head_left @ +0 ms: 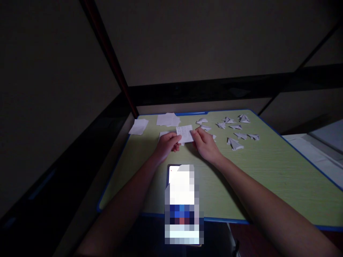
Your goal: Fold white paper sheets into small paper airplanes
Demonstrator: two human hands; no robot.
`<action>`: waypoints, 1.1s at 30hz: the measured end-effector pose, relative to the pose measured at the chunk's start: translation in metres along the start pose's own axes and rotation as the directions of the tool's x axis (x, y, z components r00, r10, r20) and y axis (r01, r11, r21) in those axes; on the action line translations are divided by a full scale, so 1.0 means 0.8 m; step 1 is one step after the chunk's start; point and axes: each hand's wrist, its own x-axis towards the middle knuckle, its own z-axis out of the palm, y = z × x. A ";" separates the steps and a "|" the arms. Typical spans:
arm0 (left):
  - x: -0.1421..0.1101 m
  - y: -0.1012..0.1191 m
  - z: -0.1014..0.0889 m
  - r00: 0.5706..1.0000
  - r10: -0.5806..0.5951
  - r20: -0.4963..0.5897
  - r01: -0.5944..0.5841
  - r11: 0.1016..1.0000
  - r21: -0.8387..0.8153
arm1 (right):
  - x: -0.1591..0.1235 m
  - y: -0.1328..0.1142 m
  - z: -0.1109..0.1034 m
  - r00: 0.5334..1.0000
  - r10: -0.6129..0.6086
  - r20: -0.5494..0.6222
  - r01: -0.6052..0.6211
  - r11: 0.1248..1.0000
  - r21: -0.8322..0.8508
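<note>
A small white sheet of paper (185, 133) with faint writing on it is held up over the table between my two hands. My left hand (169, 143) pinches its left edge, the thumb lying on top. At its right edge my right hand (205, 143) grips it between thumb and fingers. Behind and below my left hand, part of another white sheet (163, 134) shows; the rest is hidden. Several folded paper pieces (235, 144) with pointed shapes lie to the right of my right hand, and one is partly covered by that hand.
The light green table (270, 178) has a blue rim. Paper stacks lie at its far left corner (138, 126) and back edge (168, 119). A lit phone (182, 185), partly pixelated, is at the near edge. Dark walls stand behind and left; white boxy things (327, 139) are right.
</note>
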 end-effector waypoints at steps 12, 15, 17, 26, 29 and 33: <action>0.000 0.002 0.003 1.000 0.001 0.001 -0.001 1.000 0.003 | 0.004 0.005 0.000 0.999 -0.038 0.006 0.039 0.995 -0.096; -0.001 0.003 0.004 1.000 0.014 0.007 -0.014 1.000 0.003 | 0.005 0.008 0.001 0.999 -0.038 0.008 0.039 0.994 -0.107; -0.001 0.004 0.006 1.000 0.008 0.009 -0.008 1.000 0.003 | 0.005 0.010 0.000 1.000 -0.020 0.009 0.020 0.996 -0.088; -0.004 0.010 0.010 1.000 -0.008 -0.016 0.009 1.000 0.030 | -0.005 0.006 -0.002 0.999 0.029 0.027 -0.030 0.998 0.046; -0.007 0.012 0.013 1.000 0.005 -0.031 -0.003 0.998 0.057 | -0.005 0.005 -0.001 1.000 0.013 0.009 -0.013 1.000 0.020; -0.008 0.013 0.013 0.999 -0.005 -0.052 0.007 0.999 0.048 | -0.003 0.007 0.001 1.000 0.017 0.019 -0.016 1.000 -0.015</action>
